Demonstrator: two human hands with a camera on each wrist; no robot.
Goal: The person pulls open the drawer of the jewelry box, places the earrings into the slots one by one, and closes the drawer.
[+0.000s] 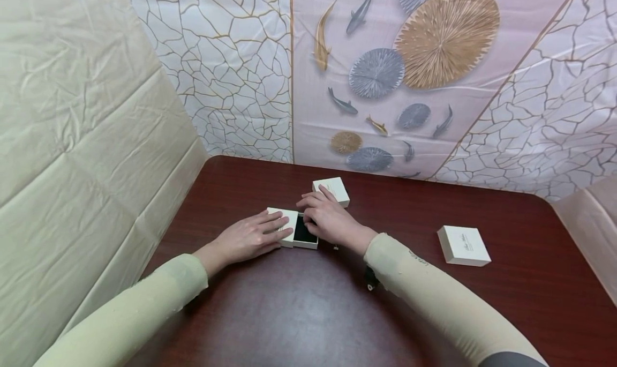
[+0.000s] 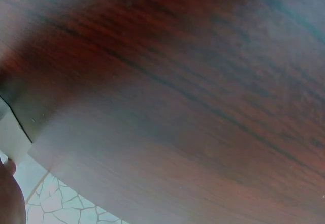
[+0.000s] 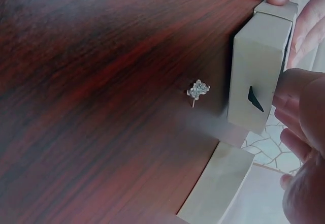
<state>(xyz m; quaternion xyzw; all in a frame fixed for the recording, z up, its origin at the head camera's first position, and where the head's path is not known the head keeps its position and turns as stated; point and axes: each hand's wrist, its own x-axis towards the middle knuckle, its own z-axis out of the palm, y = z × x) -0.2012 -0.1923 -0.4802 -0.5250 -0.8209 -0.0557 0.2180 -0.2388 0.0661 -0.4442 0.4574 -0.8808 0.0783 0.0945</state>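
A small white slide-out box (image 1: 289,212) lies on the table with its tray (image 1: 306,245) partly drawn out to the right. Inside the tray is a black insert (image 1: 302,232). My left hand (image 1: 250,237) holds the box's outer sleeve, fingers across its top and thumb on the near side. Over the tray's right end, my right hand (image 1: 332,217) has bent fingers reaching down at the insert; I cannot tell whether they pinch it. A ribbon tab (image 3: 255,99) pokes from the tray's end wall. Nearby on the table stands a sparkling stud earring (image 3: 197,90).
Just behind my right hand sits another white box (image 1: 338,189), partly covered by its fingers in the head view. A third white box (image 1: 465,245) with printed lettering is farther right. Patterned cloth (image 1: 231,72) hangs along the back of the dark wooden table (image 1: 289,313).
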